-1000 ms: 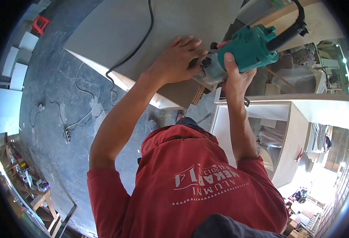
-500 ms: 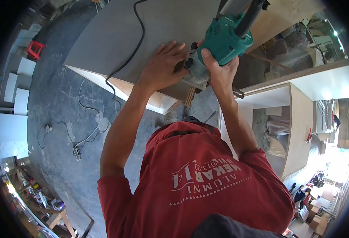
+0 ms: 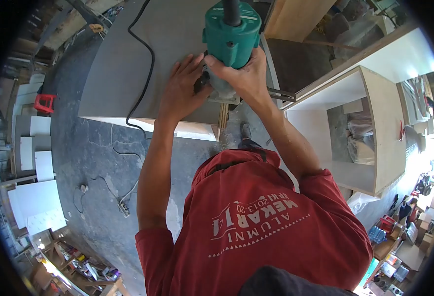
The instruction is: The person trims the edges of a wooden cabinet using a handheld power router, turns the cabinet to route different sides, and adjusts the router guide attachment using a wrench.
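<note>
A green power tool (image 3: 232, 37) with a black cable out of its top stands at the edge of a grey panel (image 3: 113, 74), near the panel's right corner. Wrapped round the tool's lower body is my right hand (image 3: 246, 74), its thumb across the front. My left hand (image 3: 185, 89) lies spread on the panel, with its thumb side beside the tool's clear base (image 3: 222, 89). The tool's underside is hidden. Layered wood edges (image 3: 224, 116) show just below the base.
A black cable (image 3: 150, 64) crosses the panel and hangs over its front edge. White open cabinet frames (image 3: 384, 133) stand on the right. On the floor at left lie wires with a socket (image 3: 123, 208). A red stool (image 3: 45, 103) and white boards (image 3: 38, 207) are farther left.
The tool and my right hand have moved left in view and now look more upright. My left hand has also shifted left, still spread on the panel. The whole view has turned.
</note>
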`<action>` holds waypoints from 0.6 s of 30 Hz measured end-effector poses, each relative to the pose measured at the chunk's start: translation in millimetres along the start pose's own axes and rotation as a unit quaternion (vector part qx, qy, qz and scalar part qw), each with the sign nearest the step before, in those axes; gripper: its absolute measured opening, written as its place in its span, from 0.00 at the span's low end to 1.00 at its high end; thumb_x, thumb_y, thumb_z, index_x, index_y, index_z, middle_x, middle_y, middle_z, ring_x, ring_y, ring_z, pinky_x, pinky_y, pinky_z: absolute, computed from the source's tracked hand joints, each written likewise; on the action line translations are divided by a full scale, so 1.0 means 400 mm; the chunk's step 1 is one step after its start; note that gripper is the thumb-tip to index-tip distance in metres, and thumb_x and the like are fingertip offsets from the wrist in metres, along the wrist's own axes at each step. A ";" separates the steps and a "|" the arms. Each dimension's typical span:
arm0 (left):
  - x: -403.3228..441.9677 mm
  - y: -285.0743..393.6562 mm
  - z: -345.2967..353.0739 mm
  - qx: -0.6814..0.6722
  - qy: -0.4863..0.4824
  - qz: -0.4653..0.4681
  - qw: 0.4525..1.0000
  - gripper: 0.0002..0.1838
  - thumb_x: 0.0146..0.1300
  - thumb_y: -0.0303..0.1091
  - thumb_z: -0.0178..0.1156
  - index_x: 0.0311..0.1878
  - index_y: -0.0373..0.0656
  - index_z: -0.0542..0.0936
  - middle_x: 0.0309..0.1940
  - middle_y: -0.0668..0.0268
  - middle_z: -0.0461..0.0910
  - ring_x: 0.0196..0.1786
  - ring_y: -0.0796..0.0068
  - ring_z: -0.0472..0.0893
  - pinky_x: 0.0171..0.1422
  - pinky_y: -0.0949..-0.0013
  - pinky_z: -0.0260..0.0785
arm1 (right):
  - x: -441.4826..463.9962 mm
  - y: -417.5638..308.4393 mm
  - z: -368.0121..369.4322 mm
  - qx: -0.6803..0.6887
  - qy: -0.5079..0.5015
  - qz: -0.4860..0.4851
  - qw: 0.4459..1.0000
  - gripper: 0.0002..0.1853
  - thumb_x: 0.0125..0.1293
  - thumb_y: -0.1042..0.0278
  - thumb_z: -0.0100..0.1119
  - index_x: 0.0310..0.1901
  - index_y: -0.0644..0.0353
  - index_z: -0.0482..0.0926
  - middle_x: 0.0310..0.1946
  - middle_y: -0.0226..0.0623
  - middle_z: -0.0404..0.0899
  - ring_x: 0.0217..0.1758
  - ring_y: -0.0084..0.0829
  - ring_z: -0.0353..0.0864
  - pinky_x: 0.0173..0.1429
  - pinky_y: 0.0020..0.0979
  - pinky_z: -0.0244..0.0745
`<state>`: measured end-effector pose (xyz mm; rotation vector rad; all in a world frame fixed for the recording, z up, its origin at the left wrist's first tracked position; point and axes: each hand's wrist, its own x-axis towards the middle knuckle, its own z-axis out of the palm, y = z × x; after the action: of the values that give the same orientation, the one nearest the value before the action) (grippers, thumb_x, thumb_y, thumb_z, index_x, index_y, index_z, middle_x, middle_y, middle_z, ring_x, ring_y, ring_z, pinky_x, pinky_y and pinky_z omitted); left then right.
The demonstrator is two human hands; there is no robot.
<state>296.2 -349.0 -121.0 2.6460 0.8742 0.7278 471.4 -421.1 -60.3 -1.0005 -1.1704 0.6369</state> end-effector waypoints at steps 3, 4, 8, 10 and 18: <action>0.002 -0.004 -0.004 -0.030 -0.006 -0.003 1.000 0.35 0.63 0.44 0.68 0.71 0.39 0.76 0.76 0.53 0.71 0.81 0.48 0.64 0.85 0.44 0.51 | 0.004 0.013 0.002 -0.026 0.003 -0.033 0.999 0.30 0.53 0.60 0.82 0.54 0.66 0.79 0.45 0.38 0.87 0.48 0.28 0.87 0.56 0.33 0.83; 0.003 -0.005 -0.003 -0.026 -0.004 -0.002 1.000 0.36 0.63 0.44 0.68 0.72 0.39 0.75 0.76 0.53 0.71 0.81 0.48 0.64 0.85 0.44 0.51 | 0.003 0.013 0.004 -0.013 0.010 -0.028 0.999 0.31 0.52 0.59 0.82 0.54 0.66 0.79 0.45 0.38 0.88 0.48 0.29 0.87 0.56 0.33 0.83; 0.002 -0.001 -0.004 -0.028 -0.005 -0.011 1.000 0.36 0.62 0.43 0.69 0.73 0.42 0.75 0.76 0.54 0.71 0.81 0.48 0.64 0.85 0.44 0.51 | -0.001 0.013 0.006 -0.031 0.019 -0.029 0.999 0.34 0.51 0.57 0.83 0.55 0.67 0.78 0.44 0.41 0.88 0.46 0.31 0.89 0.54 0.34 0.84; -0.001 -0.004 0.000 -0.034 -0.005 -0.010 0.999 0.35 0.62 0.42 0.69 0.72 0.44 0.75 0.76 0.55 0.71 0.81 0.48 0.64 0.85 0.43 0.52 | -0.010 0.037 0.016 -0.053 0.044 -0.059 0.996 0.35 0.50 0.56 0.84 0.55 0.66 0.78 0.43 0.42 0.88 0.45 0.32 0.89 0.52 0.34 0.84; 0.005 -0.001 -0.006 -0.056 -0.001 -0.010 0.998 0.34 0.60 0.40 0.70 0.71 0.48 0.76 0.77 0.58 0.71 0.81 0.47 0.65 0.84 0.41 0.54 | -0.013 0.036 0.025 -0.068 0.056 -0.037 0.995 0.38 0.50 0.53 0.85 0.56 0.66 0.75 0.41 0.44 0.89 0.43 0.36 0.91 0.47 0.36 0.85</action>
<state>296.2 -347.1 -118.2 2.5351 0.8334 0.7468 461.3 -416.2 -74.7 -1.0882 -1.1580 0.4414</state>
